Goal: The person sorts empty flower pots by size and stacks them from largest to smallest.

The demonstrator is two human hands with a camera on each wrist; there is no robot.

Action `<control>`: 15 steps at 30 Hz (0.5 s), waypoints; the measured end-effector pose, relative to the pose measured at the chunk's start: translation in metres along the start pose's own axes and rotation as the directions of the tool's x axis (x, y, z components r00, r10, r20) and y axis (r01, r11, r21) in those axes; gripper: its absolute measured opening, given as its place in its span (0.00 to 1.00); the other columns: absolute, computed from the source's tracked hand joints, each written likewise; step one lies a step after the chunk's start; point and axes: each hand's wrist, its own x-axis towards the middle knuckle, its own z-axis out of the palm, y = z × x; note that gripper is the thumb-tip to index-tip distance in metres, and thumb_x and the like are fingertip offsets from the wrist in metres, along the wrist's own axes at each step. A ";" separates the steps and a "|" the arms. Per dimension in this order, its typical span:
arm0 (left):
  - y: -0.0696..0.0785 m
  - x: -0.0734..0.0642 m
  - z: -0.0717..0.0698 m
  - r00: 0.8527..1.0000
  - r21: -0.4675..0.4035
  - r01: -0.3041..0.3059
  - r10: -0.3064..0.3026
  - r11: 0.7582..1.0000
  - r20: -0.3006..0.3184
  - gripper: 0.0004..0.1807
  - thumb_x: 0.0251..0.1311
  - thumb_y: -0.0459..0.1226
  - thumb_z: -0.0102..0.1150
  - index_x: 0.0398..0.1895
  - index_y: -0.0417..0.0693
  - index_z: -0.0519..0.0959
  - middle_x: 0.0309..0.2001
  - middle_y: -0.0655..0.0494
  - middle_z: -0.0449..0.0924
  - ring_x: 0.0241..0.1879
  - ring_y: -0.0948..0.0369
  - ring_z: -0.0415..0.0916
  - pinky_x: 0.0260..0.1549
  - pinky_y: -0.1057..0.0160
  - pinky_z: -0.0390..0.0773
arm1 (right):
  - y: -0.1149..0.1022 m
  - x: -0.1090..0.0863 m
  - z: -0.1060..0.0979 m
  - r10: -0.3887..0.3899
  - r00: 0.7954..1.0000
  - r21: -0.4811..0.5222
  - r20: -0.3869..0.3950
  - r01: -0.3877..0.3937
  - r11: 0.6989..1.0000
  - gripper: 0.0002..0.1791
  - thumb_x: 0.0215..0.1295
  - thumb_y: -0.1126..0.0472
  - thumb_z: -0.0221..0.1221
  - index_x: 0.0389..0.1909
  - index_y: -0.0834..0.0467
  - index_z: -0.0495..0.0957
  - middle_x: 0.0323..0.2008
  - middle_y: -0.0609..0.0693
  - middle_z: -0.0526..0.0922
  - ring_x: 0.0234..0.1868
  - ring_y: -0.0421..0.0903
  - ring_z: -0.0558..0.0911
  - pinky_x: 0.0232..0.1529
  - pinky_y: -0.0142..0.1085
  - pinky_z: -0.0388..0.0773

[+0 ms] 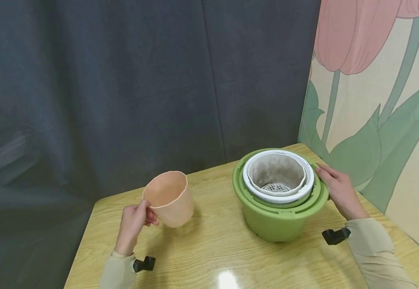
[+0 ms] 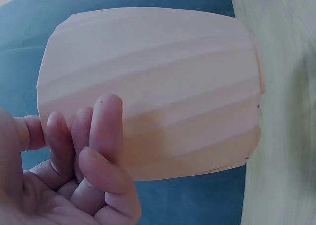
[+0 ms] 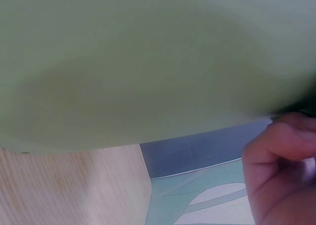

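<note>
My left hand [image 1: 134, 220] pinches the rim of a peach-coloured flowerpot [image 1: 177, 206], tilted and raised above the table at the left. Its ridged outer wall [image 2: 163, 87] fills much of the left wrist view. At the right, my right hand [image 1: 341, 190] grips the rim of a large green flowerpot [image 1: 274, 222], fingers curled under the edge. Inside the green pot sit a white pot [image 1: 245, 176] and, innermost, a greyish pot [image 1: 276, 170] with a perforated bottom. In the right wrist view the green wall [image 3: 148, 77] hides most of the scene.
A wooden table [image 1: 209, 249] lies beneath both hands. Behind it hangs a dark curtain [image 1: 140, 88]. To the right stands a wall [image 1: 361, 92] painted with tulips, close to the table's right edge.
</note>
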 end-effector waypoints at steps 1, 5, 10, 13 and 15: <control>0.002 0.000 0.000 1.000 0.001 -0.004 0.004 1.000 0.003 0.23 0.67 0.40 0.42 0.16 0.37 0.75 0.17 0.53 0.78 0.18 0.57 0.81 0.24 0.64 0.77 | 0.000 0.000 0.000 0.000 1.000 0.001 -0.002 0.000 1.000 0.36 0.74 0.43 0.43 0.71 0.66 0.57 0.35 0.19 0.74 0.23 0.34 0.76 0.23 0.33 0.76; 0.009 -0.002 0.002 0.999 -0.003 -0.029 0.029 1.000 0.022 0.23 0.66 0.40 0.42 0.15 0.37 0.75 0.17 0.52 0.78 0.18 0.56 0.81 0.24 0.64 0.77 | -0.001 0.001 0.002 0.001 1.000 0.015 -0.018 -0.001 1.000 0.37 0.73 0.43 0.44 0.71 0.66 0.57 0.35 0.19 0.74 0.22 0.34 0.76 0.22 0.33 0.76; 0.019 -0.006 0.006 0.997 -0.007 -0.061 0.061 0.998 0.042 0.23 0.65 0.38 0.43 0.14 0.37 0.75 0.16 0.53 0.77 0.17 0.56 0.81 0.22 0.63 0.77 | -0.001 0.002 0.003 0.002 1.000 0.017 -0.024 -0.002 1.000 0.37 0.73 0.43 0.44 0.70 0.67 0.58 0.34 0.19 0.74 0.22 0.34 0.76 0.22 0.33 0.75; 0.024 -0.009 0.009 0.996 -0.021 -0.071 0.072 0.997 0.052 0.23 0.65 0.38 0.42 0.12 0.37 0.74 0.15 0.52 0.76 0.16 0.56 0.80 0.21 0.64 0.76 | 0.000 0.002 0.002 0.002 1.000 0.011 -0.016 -0.002 1.000 0.37 0.73 0.43 0.44 0.71 0.67 0.58 0.33 0.20 0.75 0.22 0.34 0.76 0.22 0.33 0.76; 0.026 -0.010 0.011 0.995 -0.032 -0.079 0.081 0.996 0.060 0.23 0.65 0.37 0.43 0.12 0.37 0.74 0.15 0.52 0.76 0.16 0.56 0.80 0.21 0.64 0.76 | 0.000 0.002 0.002 0.002 1.000 0.010 -0.009 -0.002 1.000 0.37 0.73 0.43 0.43 0.71 0.67 0.57 0.33 0.20 0.75 0.22 0.34 0.76 0.22 0.33 0.76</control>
